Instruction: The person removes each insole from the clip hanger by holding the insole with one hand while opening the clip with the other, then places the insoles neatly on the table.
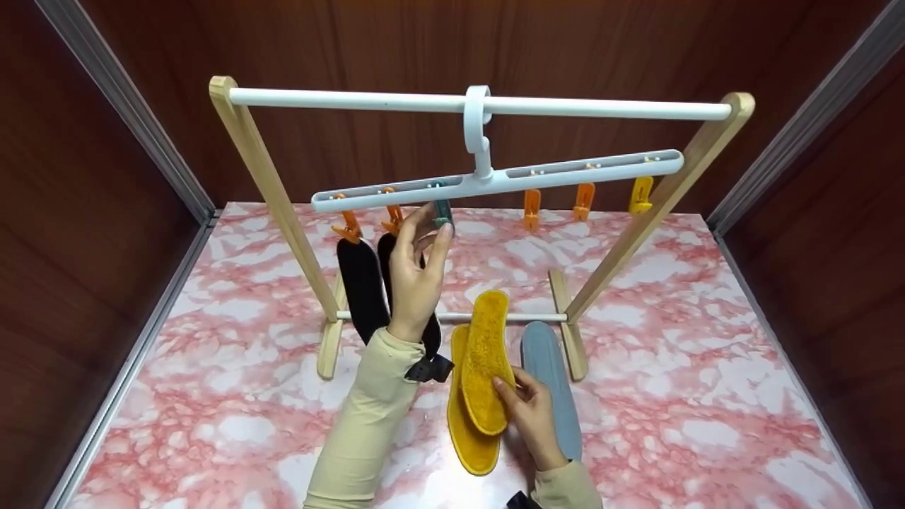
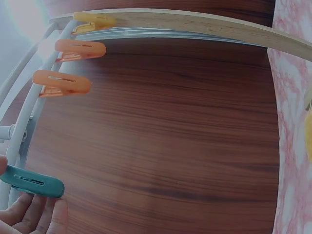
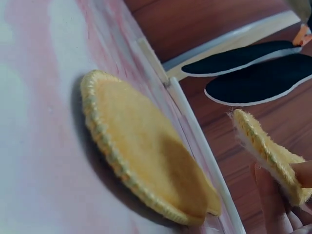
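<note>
My left hand [image 1: 417, 279] is raised to the hanger and pinches a teal clip [image 2: 34, 182], with the thumb on one side and the fingers on the other. No insole hangs from this clip. My right hand [image 1: 530, 413] holds a fuzzy yellow insole [image 1: 486, 360] by its edge, thumb on top, lifted off the table. Beneath it a second yellow insole [image 3: 141, 146] lies on the tabletop. Two black insoles [image 1: 362, 290] hang from orange clips [image 1: 348, 227] at the hanger's left end; my left arm partly covers one.
A white clip hanger [image 1: 424, 192] hangs tilted from the wooden rack's white bar [image 1: 353, 99]. On its right side are two orange clips [image 1: 532, 210] and a yellow clip [image 1: 641, 195]. A grey-blue insole [image 1: 548, 375] lies right of the yellow ones on the marbled table [image 1: 679, 396].
</note>
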A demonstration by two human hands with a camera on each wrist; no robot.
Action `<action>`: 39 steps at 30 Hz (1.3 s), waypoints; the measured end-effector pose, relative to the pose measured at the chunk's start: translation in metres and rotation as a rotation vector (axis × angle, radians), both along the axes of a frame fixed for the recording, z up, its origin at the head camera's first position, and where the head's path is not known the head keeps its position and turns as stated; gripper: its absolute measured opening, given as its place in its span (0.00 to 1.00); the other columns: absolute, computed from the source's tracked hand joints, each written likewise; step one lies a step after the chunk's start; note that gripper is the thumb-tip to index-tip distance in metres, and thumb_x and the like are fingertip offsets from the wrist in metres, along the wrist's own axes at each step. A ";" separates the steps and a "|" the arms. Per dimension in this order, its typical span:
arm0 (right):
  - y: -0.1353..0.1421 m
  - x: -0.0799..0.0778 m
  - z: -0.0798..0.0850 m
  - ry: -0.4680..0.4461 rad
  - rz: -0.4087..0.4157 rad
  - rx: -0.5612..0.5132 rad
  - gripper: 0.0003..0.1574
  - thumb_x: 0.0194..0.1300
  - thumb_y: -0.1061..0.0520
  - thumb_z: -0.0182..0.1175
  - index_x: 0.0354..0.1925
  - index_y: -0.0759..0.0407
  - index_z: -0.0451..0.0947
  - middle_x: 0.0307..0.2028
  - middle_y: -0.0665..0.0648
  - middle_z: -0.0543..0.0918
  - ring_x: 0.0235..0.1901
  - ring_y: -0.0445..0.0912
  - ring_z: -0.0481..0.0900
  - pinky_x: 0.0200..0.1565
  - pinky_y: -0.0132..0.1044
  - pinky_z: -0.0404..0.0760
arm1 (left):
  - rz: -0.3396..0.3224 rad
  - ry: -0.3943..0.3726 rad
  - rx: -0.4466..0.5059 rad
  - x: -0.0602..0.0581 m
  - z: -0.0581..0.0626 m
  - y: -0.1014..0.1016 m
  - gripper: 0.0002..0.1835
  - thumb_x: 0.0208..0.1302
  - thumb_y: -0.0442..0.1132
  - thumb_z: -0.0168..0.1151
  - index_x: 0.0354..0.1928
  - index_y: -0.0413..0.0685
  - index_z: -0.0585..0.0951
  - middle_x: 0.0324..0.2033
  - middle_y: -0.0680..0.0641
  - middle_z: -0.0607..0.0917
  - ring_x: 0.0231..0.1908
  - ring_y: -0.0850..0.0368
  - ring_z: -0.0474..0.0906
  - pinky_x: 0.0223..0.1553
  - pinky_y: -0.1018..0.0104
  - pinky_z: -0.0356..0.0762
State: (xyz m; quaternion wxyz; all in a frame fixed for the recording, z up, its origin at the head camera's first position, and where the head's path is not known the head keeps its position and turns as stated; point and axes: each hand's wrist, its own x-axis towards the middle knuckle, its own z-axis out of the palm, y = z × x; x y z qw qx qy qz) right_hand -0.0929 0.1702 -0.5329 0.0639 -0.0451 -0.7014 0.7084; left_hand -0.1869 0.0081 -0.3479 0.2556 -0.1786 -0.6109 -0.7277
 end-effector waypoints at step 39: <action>-0.014 0.011 -0.020 -0.266 0.138 -0.002 0.26 0.64 0.59 0.61 0.55 0.75 0.72 0.42 0.64 0.85 0.34 0.44 0.83 0.37 0.34 0.84 | 0.172 0.118 -0.140 0.009 -0.026 -0.005 0.15 0.66 0.30 0.56 0.55 0.34 0.76 0.50 0.40 0.80 0.47 0.51 0.80 0.47 0.65 0.81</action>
